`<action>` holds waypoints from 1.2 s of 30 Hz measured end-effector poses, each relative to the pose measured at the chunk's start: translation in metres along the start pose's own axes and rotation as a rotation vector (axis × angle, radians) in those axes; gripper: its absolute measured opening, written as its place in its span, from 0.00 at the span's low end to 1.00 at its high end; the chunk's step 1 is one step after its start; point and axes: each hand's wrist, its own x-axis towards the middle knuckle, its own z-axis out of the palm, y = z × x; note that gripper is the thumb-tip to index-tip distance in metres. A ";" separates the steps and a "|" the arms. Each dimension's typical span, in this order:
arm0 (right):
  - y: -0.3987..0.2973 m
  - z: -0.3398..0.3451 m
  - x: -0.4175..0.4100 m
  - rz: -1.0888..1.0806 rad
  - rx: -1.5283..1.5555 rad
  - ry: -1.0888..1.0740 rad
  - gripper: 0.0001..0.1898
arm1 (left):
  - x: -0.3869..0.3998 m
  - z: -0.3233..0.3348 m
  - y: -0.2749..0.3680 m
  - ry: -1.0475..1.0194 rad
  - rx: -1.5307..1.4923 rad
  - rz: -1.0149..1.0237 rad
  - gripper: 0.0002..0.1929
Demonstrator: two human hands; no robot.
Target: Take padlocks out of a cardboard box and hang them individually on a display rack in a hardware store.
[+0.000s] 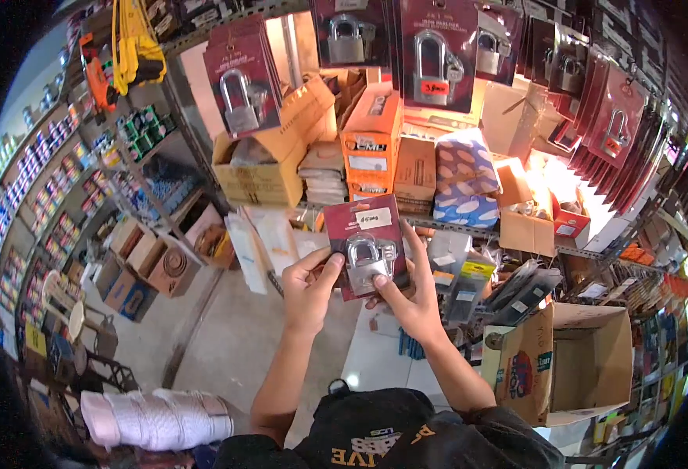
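Note:
A blister-packed padlock (368,267) with its keys, on a dark red card, is held up in front of me between both hands. My left hand (312,287) grips the card's left edge, thumb on the front. My right hand (411,293) supports the right side, with the thumb over the lower part of the padlock and a finger along the card's edge. A white sticker (373,218) with handwriting sits near the card's top. Beyond it, similar carded padlocks hang in rows, among them a long-shackle padlock (432,64) and another at the left (238,99).
Behind the card, a shelf holds an orange box (372,135), a yellowish carton (259,176) and a blue patterned package (467,182). An open cardboard box (590,363) stands at my right. A white wrapped roll (156,419) lies at lower left, near a pale stool (65,305).

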 end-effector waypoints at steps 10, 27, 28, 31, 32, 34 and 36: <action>-0.032 0.043 0.078 -0.009 0.054 0.068 0.42 | 0.096 -0.013 0.070 -0.207 0.053 0.235 0.11; -0.138 0.046 0.229 -0.623 -0.480 0.386 0.31 | 0.241 0.079 0.223 -0.401 0.234 0.518 0.12; -0.142 0.046 0.228 -0.582 -0.335 0.283 0.29 | 0.242 0.079 0.226 -0.394 0.252 0.438 0.11; -0.137 0.045 0.237 -0.564 -0.290 0.311 0.26 | 0.245 0.078 0.230 -0.420 0.284 0.464 0.10; -0.135 0.044 0.235 -0.515 -0.200 0.270 0.23 | 0.245 0.078 0.229 -0.420 0.284 0.467 0.10; -0.132 0.040 0.236 -0.525 -0.181 0.266 0.22 | 0.243 0.079 0.229 -0.408 0.284 0.503 0.10; -0.131 0.037 0.237 -0.535 -0.160 0.262 0.21 | 0.239 0.081 0.228 -0.401 0.296 0.504 0.10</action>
